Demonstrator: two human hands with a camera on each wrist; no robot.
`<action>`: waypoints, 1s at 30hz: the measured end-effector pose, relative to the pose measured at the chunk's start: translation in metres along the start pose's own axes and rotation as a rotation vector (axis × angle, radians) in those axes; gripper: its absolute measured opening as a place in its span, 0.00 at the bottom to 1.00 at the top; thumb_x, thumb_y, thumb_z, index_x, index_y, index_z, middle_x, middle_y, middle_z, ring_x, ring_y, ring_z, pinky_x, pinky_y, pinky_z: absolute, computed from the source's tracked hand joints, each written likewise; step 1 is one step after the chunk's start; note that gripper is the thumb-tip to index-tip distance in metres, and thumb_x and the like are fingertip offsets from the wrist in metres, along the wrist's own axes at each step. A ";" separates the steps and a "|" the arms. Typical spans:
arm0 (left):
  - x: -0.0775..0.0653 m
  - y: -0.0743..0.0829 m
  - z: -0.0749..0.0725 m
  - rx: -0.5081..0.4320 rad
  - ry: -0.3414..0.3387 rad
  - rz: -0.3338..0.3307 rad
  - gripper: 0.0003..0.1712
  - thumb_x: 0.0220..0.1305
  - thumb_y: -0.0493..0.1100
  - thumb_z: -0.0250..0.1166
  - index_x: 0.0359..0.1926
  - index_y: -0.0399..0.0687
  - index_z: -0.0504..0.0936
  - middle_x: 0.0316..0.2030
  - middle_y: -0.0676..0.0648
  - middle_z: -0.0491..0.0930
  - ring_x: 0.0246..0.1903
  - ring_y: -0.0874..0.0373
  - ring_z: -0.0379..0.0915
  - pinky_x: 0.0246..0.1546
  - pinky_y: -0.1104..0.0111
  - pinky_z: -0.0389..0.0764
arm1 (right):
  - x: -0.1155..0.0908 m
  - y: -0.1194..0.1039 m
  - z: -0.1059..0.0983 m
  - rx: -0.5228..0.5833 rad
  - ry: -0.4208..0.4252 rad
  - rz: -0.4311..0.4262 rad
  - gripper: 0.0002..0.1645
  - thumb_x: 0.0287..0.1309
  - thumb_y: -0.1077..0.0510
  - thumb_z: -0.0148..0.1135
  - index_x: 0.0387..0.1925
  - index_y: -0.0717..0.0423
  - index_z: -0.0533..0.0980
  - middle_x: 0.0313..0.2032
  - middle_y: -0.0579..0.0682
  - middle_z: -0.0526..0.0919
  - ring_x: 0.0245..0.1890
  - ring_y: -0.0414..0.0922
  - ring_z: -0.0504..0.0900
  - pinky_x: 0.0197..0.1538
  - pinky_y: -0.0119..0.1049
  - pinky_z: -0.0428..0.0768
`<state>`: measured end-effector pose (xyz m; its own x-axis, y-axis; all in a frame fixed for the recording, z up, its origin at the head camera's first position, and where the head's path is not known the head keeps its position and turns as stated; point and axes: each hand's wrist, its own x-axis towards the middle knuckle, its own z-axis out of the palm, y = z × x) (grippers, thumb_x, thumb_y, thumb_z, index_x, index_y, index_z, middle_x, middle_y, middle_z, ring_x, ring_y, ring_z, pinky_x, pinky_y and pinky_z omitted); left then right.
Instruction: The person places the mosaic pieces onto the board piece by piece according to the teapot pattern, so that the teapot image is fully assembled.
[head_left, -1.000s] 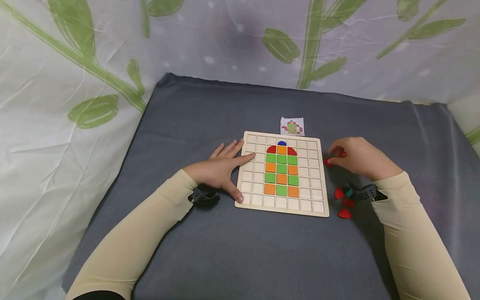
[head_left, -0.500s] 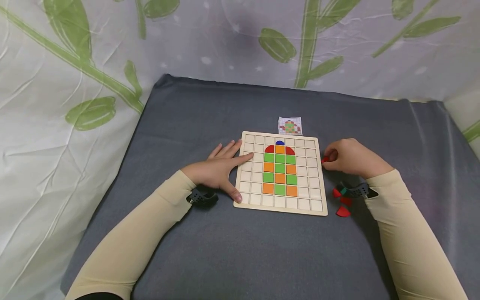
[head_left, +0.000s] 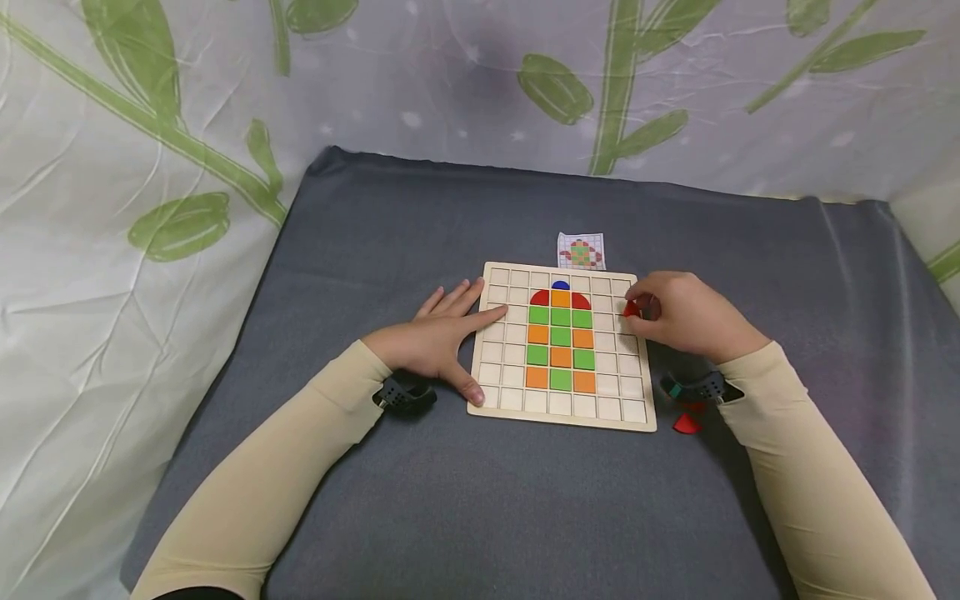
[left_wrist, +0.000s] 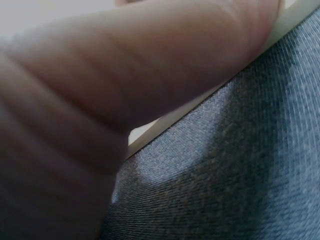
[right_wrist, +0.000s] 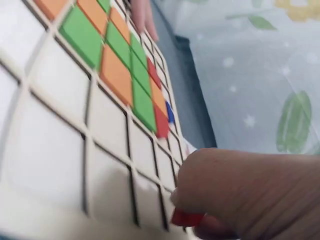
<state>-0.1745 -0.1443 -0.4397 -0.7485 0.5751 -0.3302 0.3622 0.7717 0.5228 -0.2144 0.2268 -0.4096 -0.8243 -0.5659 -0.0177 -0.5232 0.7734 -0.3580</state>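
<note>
A wooden grid board point(head_left: 525, 404) lies on the grey cloth. Green and orange squares point(head_left: 560, 337), two red quarter-round tiles point(head_left: 540, 298) and a blue half-round tile point(head_left: 560, 285) fill its middle columns. My left hand point(head_left: 442, 337) rests at the board's left edge, fingers spread, thumb on the near left corner and index finger over the frame. In my right hand point(head_left: 686, 312), thumb and fingers pinch a red tile point(head_left: 632, 309) over the board's right columns. The right wrist view shows that red tile point(right_wrist: 187, 217) low over the cells, partly hidden by the fingers.
Loose red tiles point(head_left: 686, 423) lie on the cloth right of the board, partly hidden beneath the right wrist strap point(head_left: 701, 387). A small printed pattern card point(head_left: 581, 251) lies against the board's far edge. A leaf-patterned curtain point(head_left: 450, 83) hangs behind the table.
My right hand has picked up a red tile from beside the board and moved left with it, over the board's right columns. The left hand stays in place on the board's edge.
</note>
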 end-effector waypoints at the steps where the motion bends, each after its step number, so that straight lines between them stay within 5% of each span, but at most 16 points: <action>1: 0.000 0.000 0.000 0.001 0.000 0.000 0.81 0.36 0.72 0.85 0.86 0.64 0.47 0.84 0.46 0.23 0.83 0.50 0.15 0.79 0.48 0.21 | 0.000 -0.002 0.002 -0.009 0.011 -0.027 0.12 0.60 0.59 0.74 0.45 0.58 0.87 0.31 0.48 0.83 0.30 0.43 0.76 0.33 0.39 0.77; 6: 0.000 0.001 0.000 0.007 -0.005 -0.006 0.81 0.36 0.73 0.85 0.86 0.65 0.47 0.84 0.47 0.23 0.83 0.50 0.15 0.79 0.48 0.21 | 0.003 -0.009 0.012 -0.009 0.019 -0.131 0.11 0.62 0.62 0.71 0.46 0.58 0.88 0.38 0.50 0.86 0.32 0.44 0.77 0.35 0.38 0.77; 16: 0.001 0.004 -0.002 -0.004 -0.002 -0.018 0.81 0.35 0.72 0.85 0.85 0.66 0.47 0.84 0.47 0.22 0.83 0.50 0.15 0.79 0.48 0.21 | 0.007 -0.013 0.021 0.039 0.000 -0.147 0.13 0.63 0.65 0.72 0.50 0.62 0.87 0.45 0.54 0.88 0.40 0.47 0.83 0.41 0.41 0.83; 23: -0.001 0.003 -0.002 -0.007 -0.008 -0.014 0.81 0.36 0.72 0.85 0.85 0.65 0.48 0.84 0.46 0.23 0.83 0.49 0.15 0.79 0.47 0.21 | 0.006 -0.014 0.016 0.053 -0.005 -0.117 0.16 0.65 0.64 0.72 0.53 0.63 0.86 0.45 0.54 0.89 0.38 0.46 0.83 0.38 0.40 0.81; 30: 0.000 0.001 -0.001 -0.004 -0.004 -0.008 0.81 0.36 0.72 0.86 0.85 0.65 0.48 0.84 0.47 0.23 0.83 0.50 0.15 0.79 0.48 0.21 | -0.001 0.008 -0.006 -0.003 0.003 0.029 0.18 0.68 0.67 0.66 0.58 0.67 0.83 0.44 0.59 0.86 0.35 0.49 0.80 0.36 0.45 0.79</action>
<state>-0.1743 -0.1437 -0.4386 -0.7490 0.5699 -0.3380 0.3536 0.7752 0.5234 -0.2189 0.2354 -0.4066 -0.8395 -0.5428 -0.0253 -0.5001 0.7900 -0.3546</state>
